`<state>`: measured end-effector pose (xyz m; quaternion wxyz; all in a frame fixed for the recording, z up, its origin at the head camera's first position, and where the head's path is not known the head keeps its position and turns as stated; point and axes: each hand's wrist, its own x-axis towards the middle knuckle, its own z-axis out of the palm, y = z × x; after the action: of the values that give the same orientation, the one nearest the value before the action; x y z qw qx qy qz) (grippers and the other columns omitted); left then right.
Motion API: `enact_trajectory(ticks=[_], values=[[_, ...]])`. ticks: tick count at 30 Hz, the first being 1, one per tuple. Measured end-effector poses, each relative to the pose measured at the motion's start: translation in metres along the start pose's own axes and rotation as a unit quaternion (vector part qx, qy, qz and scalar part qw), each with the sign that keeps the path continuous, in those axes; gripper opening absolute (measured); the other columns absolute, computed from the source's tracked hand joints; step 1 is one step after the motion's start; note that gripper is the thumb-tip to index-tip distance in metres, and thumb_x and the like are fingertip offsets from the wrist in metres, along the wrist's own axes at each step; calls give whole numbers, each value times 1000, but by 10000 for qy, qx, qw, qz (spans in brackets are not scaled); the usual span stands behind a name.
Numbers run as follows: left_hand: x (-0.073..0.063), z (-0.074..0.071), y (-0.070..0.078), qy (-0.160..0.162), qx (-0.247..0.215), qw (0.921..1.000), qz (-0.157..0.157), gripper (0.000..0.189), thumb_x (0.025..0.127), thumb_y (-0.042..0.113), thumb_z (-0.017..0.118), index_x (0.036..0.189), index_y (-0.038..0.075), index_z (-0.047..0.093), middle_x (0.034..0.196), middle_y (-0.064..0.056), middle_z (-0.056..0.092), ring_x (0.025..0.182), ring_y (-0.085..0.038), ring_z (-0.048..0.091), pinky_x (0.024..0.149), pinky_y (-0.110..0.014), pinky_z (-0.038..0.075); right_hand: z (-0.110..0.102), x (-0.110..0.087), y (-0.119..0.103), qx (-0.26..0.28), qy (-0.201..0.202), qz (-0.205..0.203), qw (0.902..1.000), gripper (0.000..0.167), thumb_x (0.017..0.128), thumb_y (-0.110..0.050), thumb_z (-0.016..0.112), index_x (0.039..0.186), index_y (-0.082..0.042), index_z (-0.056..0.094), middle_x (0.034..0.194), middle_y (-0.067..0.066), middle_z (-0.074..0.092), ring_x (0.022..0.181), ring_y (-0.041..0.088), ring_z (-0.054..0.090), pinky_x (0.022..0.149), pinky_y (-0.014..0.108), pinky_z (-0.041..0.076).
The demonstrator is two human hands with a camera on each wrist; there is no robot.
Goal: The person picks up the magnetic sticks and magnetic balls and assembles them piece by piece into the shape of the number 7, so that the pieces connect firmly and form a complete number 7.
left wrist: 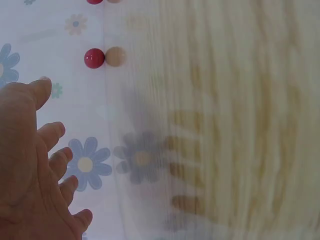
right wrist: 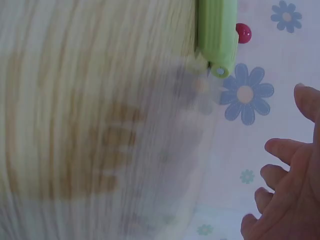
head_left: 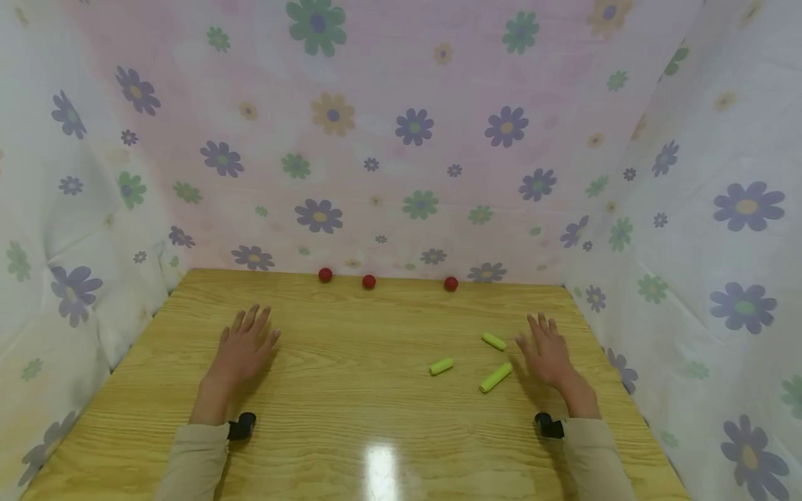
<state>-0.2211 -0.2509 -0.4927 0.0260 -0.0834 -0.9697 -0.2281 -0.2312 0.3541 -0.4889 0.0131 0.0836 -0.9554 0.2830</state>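
My left hand (head_left: 243, 351) is held over the left part of the wooden table, palm down with fingers spread, holding nothing. On the right, my right hand (head_left: 546, 351) is likewise spread and holds nothing. Just left of it lie three short yellow-green sticks: a far one (head_left: 493, 341), a left one (head_left: 441, 367) and a longer near one (head_left: 496, 377). Up close in the right wrist view, one ribbed green stick (right wrist: 217, 30) has a small holed tab at its end; its exact kind is unclear.
Along the back edge of the table (head_left: 313, 431) sit three red balls: left (head_left: 325, 275), middle (head_left: 369, 282) and right (head_left: 451, 284). Flower-patterned cloth (head_left: 376, 139) hangs behind the table and on both sides. A black wrist camera (head_left: 550, 425) is on each wrist.
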Motion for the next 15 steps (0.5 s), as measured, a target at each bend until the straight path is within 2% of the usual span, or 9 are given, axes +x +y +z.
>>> enact_trajectory(ticks=[5, 9, 15], values=[[4, 2, -1, 168, -430, 9987, 213, 67, 110, 35, 45, 158, -7, 25, 162, -36, 17, 147, -60, 11, 112, -77, 13, 1, 0, -7, 936, -35, -137, 9955, 67, 110, -31, 47, 159, 6, 20, 165, 34, 3, 150, 56, -1, 112, 78, 9], [8, 5, -4, 264, -908, 9948, 388, 63, 109, 26, 48, 156, -10, 28, 159, -39, 20, 145, -62, 15, 113, -74, 17, 5, 0, -14, 1330, 57, -250, 9908, 59, 109, -24, 49, 156, 6, 31, 165, 31, 14, 150, 55, 11, 111, 76, 20], [17, 14, -10, 593, -1547, 9850, 491, 56, 107, 15, 52, 152, -13, 34, 154, -41, 31, 142, -58, 27, 114, -70, 24, 19, 4, -19, 1935, 128, -482, 9798, 47, 109, -15, 49, 148, 10, 44, 159, 31, 31, 148, 50, 24, 116, 67, 24]])
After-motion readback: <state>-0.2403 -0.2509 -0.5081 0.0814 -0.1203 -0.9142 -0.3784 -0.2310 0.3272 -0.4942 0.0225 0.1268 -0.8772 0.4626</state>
